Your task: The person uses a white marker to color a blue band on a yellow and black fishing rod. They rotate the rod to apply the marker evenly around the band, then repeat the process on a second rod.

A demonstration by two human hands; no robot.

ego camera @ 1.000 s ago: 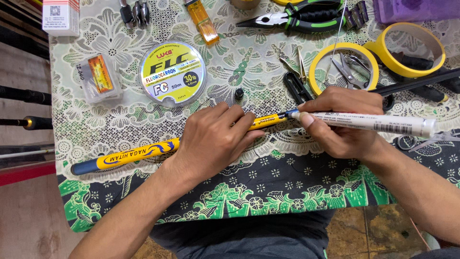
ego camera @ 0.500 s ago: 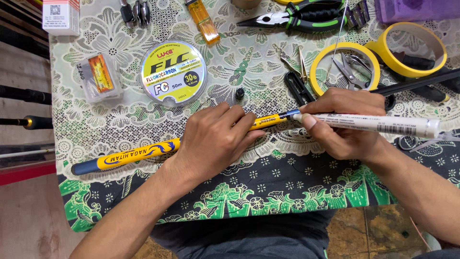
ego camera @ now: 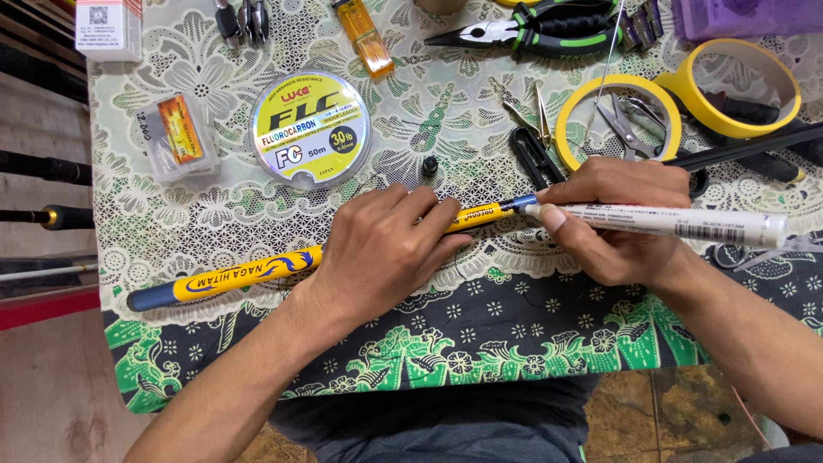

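Just beyond the right hand (ego camera: 621, 225), whose fingers grip a white marker (ego camera: 677, 221), small scissors (ego camera: 630, 129) lie inside a yellow tape ring (ego camera: 570, 116); left hand (ego camera: 381, 249) fingers clasp the yellow rod (ego camera: 249, 274) on the surface.

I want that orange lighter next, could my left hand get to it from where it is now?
Probably yes. The left hand rests on the yellow rod, and the orange lighter lies straight ahead at the cloth's far edge; only the flat line spool lies between, but the rod would go unheld.
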